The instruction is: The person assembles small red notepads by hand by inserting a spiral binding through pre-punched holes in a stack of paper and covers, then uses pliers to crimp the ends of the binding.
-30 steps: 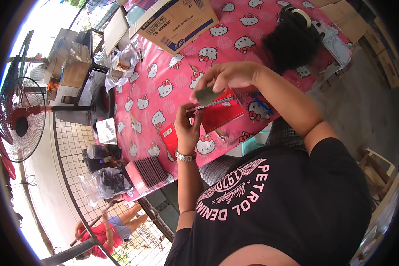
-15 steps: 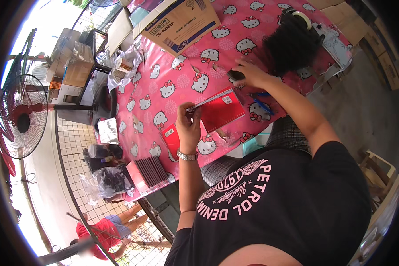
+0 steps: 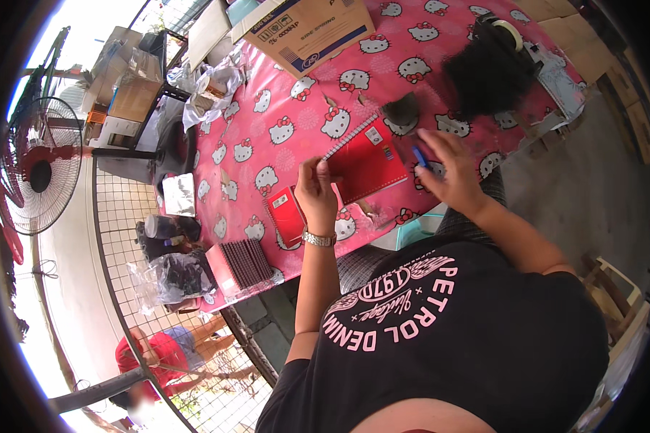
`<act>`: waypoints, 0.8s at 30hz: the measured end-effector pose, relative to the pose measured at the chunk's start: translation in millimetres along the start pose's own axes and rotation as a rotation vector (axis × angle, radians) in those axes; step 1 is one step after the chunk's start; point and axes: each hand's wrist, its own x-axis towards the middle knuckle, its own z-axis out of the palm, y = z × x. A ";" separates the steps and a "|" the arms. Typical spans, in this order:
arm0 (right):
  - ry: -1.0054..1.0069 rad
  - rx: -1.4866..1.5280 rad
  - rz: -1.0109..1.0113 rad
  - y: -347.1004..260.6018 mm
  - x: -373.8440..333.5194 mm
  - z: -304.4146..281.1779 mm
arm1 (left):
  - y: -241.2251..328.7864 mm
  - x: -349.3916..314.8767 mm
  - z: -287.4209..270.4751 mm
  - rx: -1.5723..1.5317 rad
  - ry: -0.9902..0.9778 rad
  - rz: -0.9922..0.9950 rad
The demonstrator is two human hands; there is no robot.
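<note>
A red spiral notebook [image 3: 368,167] lies tilted on the pink table in front of me. My left hand [image 3: 316,193] pinches its left edge between thumb and fingers, with a metal watch on the wrist. My right hand [image 3: 451,173] is just off the notebook's right side, slightly blurred, its thumb and fingers apart. Between them shows a blue pen [image 3: 420,157], partly hidden by the hand; no grip on it is visible. Beyond the notebook's upper corner rests a dark, rounded flat piece [image 3: 401,112]. A smaller red notebook [image 3: 285,216] lies beside my left wrist.
A stack of spiral notebooks [image 3: 240,265] stands at the table's left near edge. A cardboard box [image 3: 318,36] is at the far side. Black material [image 3: 487,79] and a tape roll [image 3: 509,34] lie far right. A fan [image 3: 40,173] stands left; a person [image 3: 159,357] is beyond the mesh.
My right hand has let go of the dark piece and come back toward me to the blue pen. The notebook has shifted slightly, with my left hand still at its edge.
</note>
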 end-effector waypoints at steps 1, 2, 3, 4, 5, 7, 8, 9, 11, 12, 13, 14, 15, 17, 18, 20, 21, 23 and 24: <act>-0.046 0.033 -0.064 -13.1 9.3 1.0 | -0.5 -0.1 0.2 -0.024 -0.003 -0.005; -0.093 0.066 -0.127 -25.8 17.3 3.7 | -0.6 -0.7 0.2 -0.048 -0.006 -0.009; -0.139 0.098 -0.191 -35.7 23.0 8.1 | -0.4 -1.0 0.2 -0.073 -0.009 -0.013; -0.145 0.099 -0.218 -42.6 26.6 13.7 | 0.1 -0.9 2.0 -0.099 -0.014 0.027; -0.152 0.102 -0.245 -48.6 29.0 19.7 | 0.7 -2.0 4.0 -0.123 -0.016 0.065; -0.168 0.091 -0.282 -55.6 33.3 28.1 | -1.4 -3.3 3.4 -0.145 -0.033 0.089; -0.176 0.077 -0.291 -57.8 35.0 30.8 | -6.0 -3.8 1.2 -0.143 -0.048 0.074; -0.184 0.062 -0.299 -59.2 36.3 33.1 | -10.6 -3.5 -0.1 -0.140 -0.064 0.060; -0.190 0.040 -0.339 -62.0 37.2 37.1 | -21.7 -5.0 -3.0 -0.168 -0.055 0.071; -0.211 0.029 -0.348 -63.9 37.6 37.3 | -27.1 -6.0 -4.1 -0.182 -0.051 0.077; -0.232 0.013 -0.355 -64.1 38.0 37.2 | -24.7 -5.9 -2.2 -0.164 -0.034 0.085; -0.231 0.003 -0.355 -63.9 37.3 38.7 | -21.8 -6.4 -0.4 -0.146 -0.017 0.093; -0.231 -0.006 -0.356 -63.4 35.6 41.6 | -19.7 -6.5 1.0 -0.127 0.000 0.100; -0.287 0.142 -0.257 -62.0 32.5 46.6 | -22.8 -6.6 0.8 -0.081 0.016 0.115; -0.344 0.298 -0.154 -60.5 30.8 49.9 | -24.4 -6.7 0.7 -0.057 0.025 0.121; -0.588 0.756 0.215 -57.2 34.5 50.9 | -24.6 -9.2 1.6 -0.124 0.060 0.093; -0.770 1.052 0.489 -50.8 43.3 49.9 | -24.5 -10.3 1.6 -0.158 0.077 0.079; -0.883 1.251 0.709 -50.0 46.2 45.9 | -17.1 -9.3 -0.6 -0.055 0.084 0.132; -0.824 1.159 0.641 -55.4 42.0 42.6 | -13.0 -8.7 -3.1 -0.004 0.087 0.159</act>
